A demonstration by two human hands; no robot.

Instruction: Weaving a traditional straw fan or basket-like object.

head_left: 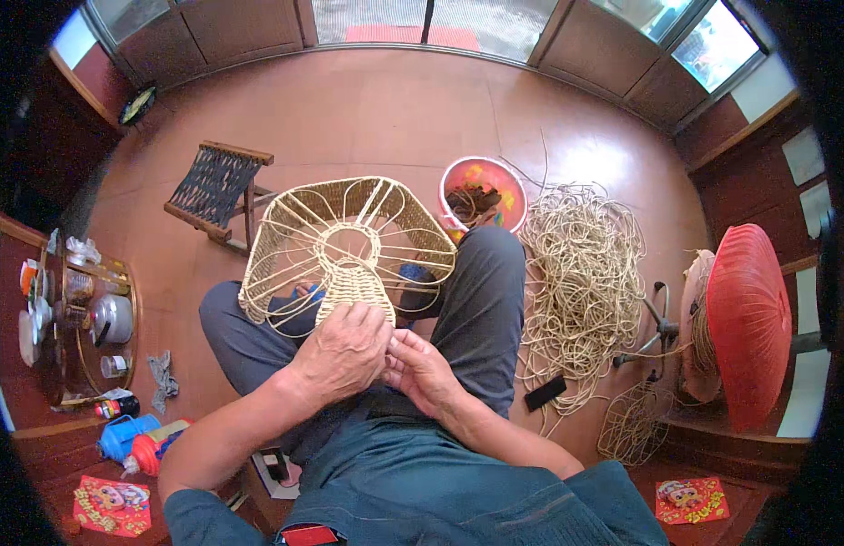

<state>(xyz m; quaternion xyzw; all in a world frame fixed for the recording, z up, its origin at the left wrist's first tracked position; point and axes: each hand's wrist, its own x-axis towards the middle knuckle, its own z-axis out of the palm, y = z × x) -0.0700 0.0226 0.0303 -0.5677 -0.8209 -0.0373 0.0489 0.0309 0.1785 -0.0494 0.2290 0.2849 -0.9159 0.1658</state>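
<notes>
A partly woven wicker frame [413, 205] rests across my lap, with a ring at its middle, bare ribs fanning out and a woven band along its far rim. Its densely woven neck [356, 284] narrows, then widens toward my body. My left hand [344, 350] is closed over the near end of this neck, fingers curled on the weave. Right beside it, my right hand [424, 371] is closed in a pinch at the neck's near right edge. Whatever lies between its fingertips is hidden.
A heap of loose cane strands [581, 282] covers the floor at right, with a black phone [545, 392] on its near edge. A red basin [508, 187] stands beyond my right knee. A folding stool [217, 187] is at far left, a red-covered round thing [749, 328] at right.
</notes>
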